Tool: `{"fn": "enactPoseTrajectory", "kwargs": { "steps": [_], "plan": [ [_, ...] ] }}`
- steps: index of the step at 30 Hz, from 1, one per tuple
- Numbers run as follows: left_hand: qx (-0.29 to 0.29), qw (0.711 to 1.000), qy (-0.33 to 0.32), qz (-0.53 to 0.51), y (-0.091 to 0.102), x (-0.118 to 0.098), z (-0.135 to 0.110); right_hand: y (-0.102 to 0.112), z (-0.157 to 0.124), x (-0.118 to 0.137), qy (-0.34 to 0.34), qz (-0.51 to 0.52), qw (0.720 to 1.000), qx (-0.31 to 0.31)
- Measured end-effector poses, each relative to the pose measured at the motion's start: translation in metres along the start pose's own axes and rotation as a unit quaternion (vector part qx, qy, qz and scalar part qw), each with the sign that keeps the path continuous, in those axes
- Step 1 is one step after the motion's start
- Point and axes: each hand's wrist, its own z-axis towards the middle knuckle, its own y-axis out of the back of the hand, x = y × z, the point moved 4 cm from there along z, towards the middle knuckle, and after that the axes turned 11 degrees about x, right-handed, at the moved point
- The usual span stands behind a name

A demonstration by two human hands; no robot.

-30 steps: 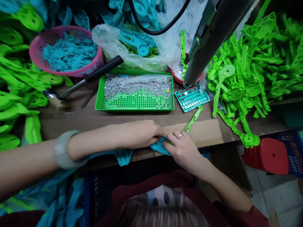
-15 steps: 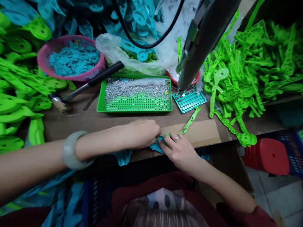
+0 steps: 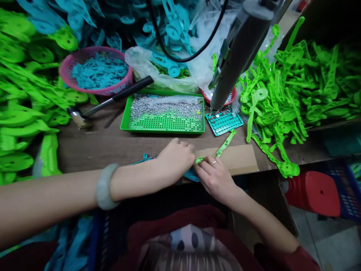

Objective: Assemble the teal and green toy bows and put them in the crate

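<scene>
- Brown workbench point(image 3: 90, 145) stretched across the view, with green plastic parts point(image 3: 17, 120) heaped at its left end and another green heap point(image 3: 282, 94) at its right.
- Toward the back stood a pink basket point(image 3: 113, 90) filled with small blue pieces point(image 3: 100, 71), and beside it a clear plastic bag point(image 3: 138, 62) with blue and green parts in it.
- Left hand point(image 3: 177, 158): fingers curled inward, tips hidden; whether it grasped anything could not be told. A pale bracelet point(image 3: 107, 188) circled that wrist.
- Right hand point(image 3: 216, 177): bent fingers gripped the green strip point(image 3: 225, 143), whose free end slanted out past the knuckles toward the teal tray point(image 3: 225, 124). One finger wore a ring point(image 3: 213, 162).
- Just below the meeting point of the hands, near the bench's front edge, a blue part point(image 3: 191, 175) showed, mostly covered by them.
- Cardboard point(image 3: 241, 160) lay flat on the bench under and to the right of the right hand.
- Behind the hands sat a green tray point(image 3: 162, 130) of small silvery metal parts point(image 3: 143, 107), with a hammer point(image 3: 117, 95) on its left.
- Right of that tray was the teal tray, holding small discs; a dark cylindrical tool point(image 3: 239, 56) slanted down in front of a red basket point(image 3: 234, 95).
</scene>
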Motion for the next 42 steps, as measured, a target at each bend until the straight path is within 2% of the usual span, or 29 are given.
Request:
{"fn": "enactPoseTrajectory", "kwargs": {
  "steps": [3, 6, 9, 11, 13, 14, 17, 21, 25, 30, 36, 42],
  "plan": [
    [-0.09, 0.995, -0.001, 0.053, -0.008, -0.017, -0.021, 0.003, -0.005, 0.005, 0.006, -0.031, 1.0, 0.004],
    [-0.186, 0.982, 0.021, 0.006, -0.029, -0.033, -0.042, 0.002, -0.013, 0.009, 0.022, -0.049, 0.998, 0.011],
    [-0.229, 0.97, 0.053, -0.057, -0.052, -0.042, -0.053, 0.001, -0.025, 0.004, 0.058, -0.017, 0.998, -0.006],
    [-0.246, 0.965, 0.056, -0.076, -0.058, -0.046, -0.054, 0.005, -0.035, -0.007, 0.062, 0.042, 0.995, -0.064],
    [-0.251, 0.963, 0.055, -0.08, -0.058, -0.048, -0.053, 0.01, -0.044, -0.025, 0.012, 0.087, 0.988, -0.124],
    [-0.249, 0.964, 0.056, -0.076, -0.056, -0.049, -0.052, 0.011, -0.047, -0.034, -0.022, 0.095, 0.986, -0.134],
    [-0.23, 0.97, 0.064, -0.049, -0.05, -0.053, -0.046, 0.01, -0.049, -0.051, -0.066, 0.078, 0.991, -0.088],
    [-0.219, 0.973, 0.065, -0.027, -0.048, -0.057, -0.037, 0.007, -0.042, -0.058, -0.049, 0.065, 0.996, -0.039],
    [-0.218, 0.973, 0.065, -0.039, -0.051, -0.057, -0.032, 0.006, -0.029, -0.063, -0.03, 0.05, 0.998, -0.024],
    [-0.249, 0.964, 0.058, -0.079, -0.051, -0.057, -0.029, 0.004, -0.014, -0.072, -0.01, 0.101, 0.995, 0.017],
    [-0.278, 0.953, 0.021, -0.119, -0.054, -0.048, -0.031, 0.003, -0.007, -0.077, -0.032, 0.141, 0.986, 0.081],
    [-0.267, 0.949, -0.012, -0.17, -0.059, -0.037, -0.032, 0.009, -0.003, -0.085, 0.04, 0.12, 0.986, 0.109]
  ]
}}
